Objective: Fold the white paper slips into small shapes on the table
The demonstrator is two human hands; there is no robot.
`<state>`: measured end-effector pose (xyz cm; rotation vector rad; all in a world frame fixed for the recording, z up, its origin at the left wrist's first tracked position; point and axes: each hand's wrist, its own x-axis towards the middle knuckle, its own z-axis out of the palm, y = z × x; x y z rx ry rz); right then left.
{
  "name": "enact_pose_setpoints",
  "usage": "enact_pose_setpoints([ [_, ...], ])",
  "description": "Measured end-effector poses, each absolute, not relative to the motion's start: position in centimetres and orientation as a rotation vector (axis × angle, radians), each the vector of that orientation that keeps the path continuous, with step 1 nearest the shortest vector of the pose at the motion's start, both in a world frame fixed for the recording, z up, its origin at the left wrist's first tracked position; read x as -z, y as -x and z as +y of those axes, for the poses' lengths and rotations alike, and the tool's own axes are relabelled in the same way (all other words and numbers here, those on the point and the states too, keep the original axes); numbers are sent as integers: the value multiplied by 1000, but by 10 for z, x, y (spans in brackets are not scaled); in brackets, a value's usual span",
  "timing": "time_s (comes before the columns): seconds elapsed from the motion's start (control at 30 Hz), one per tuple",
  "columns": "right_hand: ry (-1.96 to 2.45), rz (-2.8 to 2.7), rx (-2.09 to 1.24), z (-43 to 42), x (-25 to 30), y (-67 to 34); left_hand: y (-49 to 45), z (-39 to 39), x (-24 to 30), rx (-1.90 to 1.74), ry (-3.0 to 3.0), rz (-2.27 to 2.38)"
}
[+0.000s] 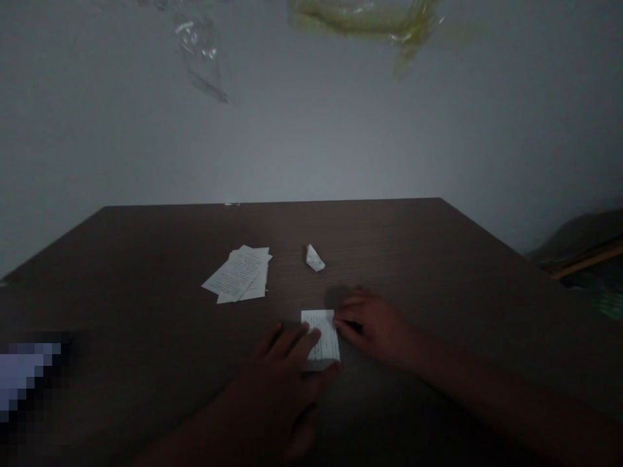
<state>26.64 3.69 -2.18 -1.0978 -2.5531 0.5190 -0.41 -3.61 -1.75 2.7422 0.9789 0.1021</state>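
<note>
A small white rectangular sheet of printed paper [328,337] is laid flat on the dark brown wood-grained surface [413,246], between the two hands. Its left side is covered by the left hand [287,376], whose grip is spread – probably so that sliding is prevented. Near its two o'clock corner, the edge seems to be pinched by the grip of the right hand [379,327], presumably for finer control. At ten o'clock, an overlapping pile of white printed sheets [241,272] is kept apart – likely leaving working room; at twelve o'clock, a small angular folded white paper piece [315,259] is placed, untouched.
</note>
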Motion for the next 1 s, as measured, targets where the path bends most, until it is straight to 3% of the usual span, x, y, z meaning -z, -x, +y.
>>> enact_pose_setpoints([
  [0.17, 800, -2591, -788, 21, 15, -269, 3, -38, 17, -65, -2753, 1043],
  [0.5, 1189, -2409, -622, 50, 33, -264, 1, -37, -8, 17, -2654, 1037],
  [1.0, 1015, -2619, -925, 12, 8, -268, 1, -34, 8, 46, -2724, 1036],
])
